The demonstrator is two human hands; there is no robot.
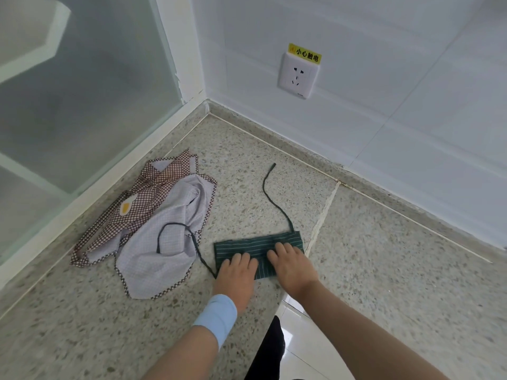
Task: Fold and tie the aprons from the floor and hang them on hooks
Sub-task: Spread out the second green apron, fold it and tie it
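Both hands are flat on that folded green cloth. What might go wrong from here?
If the left hand or right hand lifts, the folded green apron may spring open. One dark string lies looped over the checked apron, so pulling it to tie could snag or drag that cloth.

Speckled floor [247, 160] under left hand [236, 275] and right hand [290, 266], white tiled wall [384, 78] beyond them, socket [298, 75] with yellow label [304, 53] on it, frosted glass panel [96, 105] up-left of left hand
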